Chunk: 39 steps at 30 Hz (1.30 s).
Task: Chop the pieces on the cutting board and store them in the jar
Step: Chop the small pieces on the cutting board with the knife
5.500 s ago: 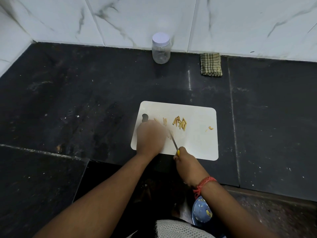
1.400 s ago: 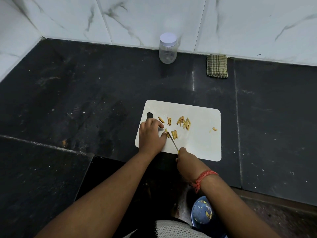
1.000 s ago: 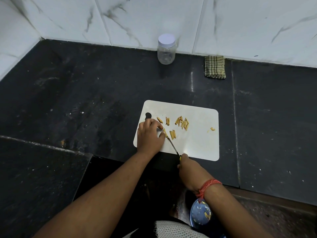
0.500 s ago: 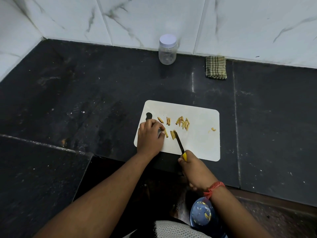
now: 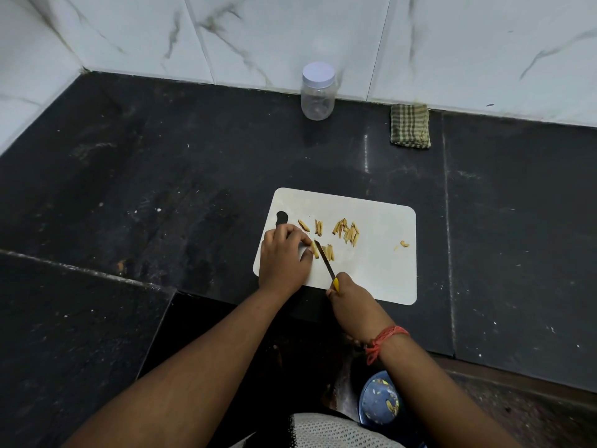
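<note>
Left hand [image 5: 282, 255] pinches a piece [image 5: 314, 248] on the cutting board [image 5: 371, 270], right hand [image 5: 350, 297] grips the knife [image 5: 324, 260]; fingertips should stay tucked clear of the blade.

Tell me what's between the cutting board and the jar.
Nothing: in the head view only bare black counter lies between the board and the lidded jar.

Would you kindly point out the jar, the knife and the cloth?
jar [image 5: 317, 98], head view, on its clear wall under the lid.
knife [image 5: 324, 257], head view, on the middle of its blade.
cloth [image 5: 410, 126], head view, on the middle of its checked top.
</note>
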### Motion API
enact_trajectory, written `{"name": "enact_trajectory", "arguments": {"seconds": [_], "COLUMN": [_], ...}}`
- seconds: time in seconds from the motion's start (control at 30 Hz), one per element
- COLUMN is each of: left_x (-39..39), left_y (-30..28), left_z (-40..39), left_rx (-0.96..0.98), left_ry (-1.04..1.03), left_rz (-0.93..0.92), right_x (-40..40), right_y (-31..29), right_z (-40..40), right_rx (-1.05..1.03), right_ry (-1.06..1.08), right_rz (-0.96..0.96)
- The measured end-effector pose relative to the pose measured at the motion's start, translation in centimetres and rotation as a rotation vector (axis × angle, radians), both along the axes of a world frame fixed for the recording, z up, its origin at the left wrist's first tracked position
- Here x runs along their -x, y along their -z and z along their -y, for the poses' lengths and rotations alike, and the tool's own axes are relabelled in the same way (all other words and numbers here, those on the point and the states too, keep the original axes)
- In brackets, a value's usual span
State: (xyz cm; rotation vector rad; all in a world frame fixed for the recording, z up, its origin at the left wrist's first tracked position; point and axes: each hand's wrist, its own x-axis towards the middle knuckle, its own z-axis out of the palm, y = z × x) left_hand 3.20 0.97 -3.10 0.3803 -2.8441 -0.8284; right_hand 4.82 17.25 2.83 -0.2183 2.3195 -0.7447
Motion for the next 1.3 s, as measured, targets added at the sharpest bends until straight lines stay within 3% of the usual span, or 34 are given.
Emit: {"name": "enact_trajectory", "arguments": {"seconds": [0.47,1.1,1.3], "left_x": [0.1,0.2,0.1], "left_y": [0.0,0.1,0.1], "left_z": [0.0,-0.3,-0.2], "left_rx": [-0.012,-0.005,0.017], "left_ry": [-0.013,-0.049,-0.031], "left_rz": [-0.004,-0.009,0.002], "right_x": [0.3,0.4,-0.2], "right_y": [0.7,0.8,1.6], "right_z": [0.6,0.3,-0.4], "right_rx": [-0.043,-0.178,-0.307], "right_ry": [-0.100,-0.194,-0.523], "right_rz": [-0.067,0.004,-0.260]}}
